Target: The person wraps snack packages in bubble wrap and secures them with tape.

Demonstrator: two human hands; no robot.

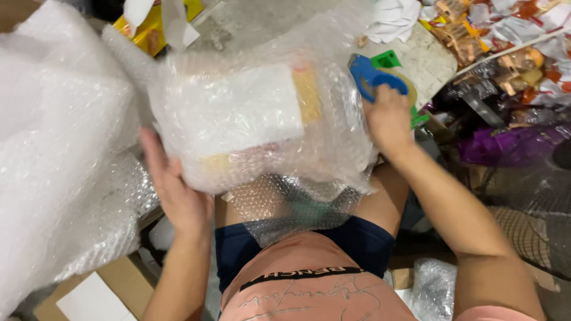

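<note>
**Bubble-wrapped box held on the lap, tape dispenser at its right edge**

The bubble-wrapped box (pixel 250 119) sits in the middle of the view, resting over the person's knees and raised a little toward the camera. Through the clear wrap a white face and a yellow end of the box show, with a reddish strip along the lower edge. Loose wrap hangs from its underside onto the lap.

The left hand (pixel 175 190) supports the parcel from below at its lower left corner, palm against the wrap, fingers spread and curled under the edge; the fingertips are hidden behind the parcel. The right hand (pixel 389 119) is at the parcel's right edge, closed around a blue tape dispenser (pixel 372 77) with a green part at its top, the fingers wrapped together over the handle. The dispenser touches or lies just beside the wrap; I cannot tell which.

To the left, a large roll of bubble wrap (pixel 59 154) fills that side, running down to a brown cardboard box (pixel 113 285) with a white sheet on it. Behind the parcel is a grey floor (pixel 250 24). At upper right lies a heap of coloured snack packets (pixel 505 35), with a purple bag (pixel 511 145) below it.
</note>
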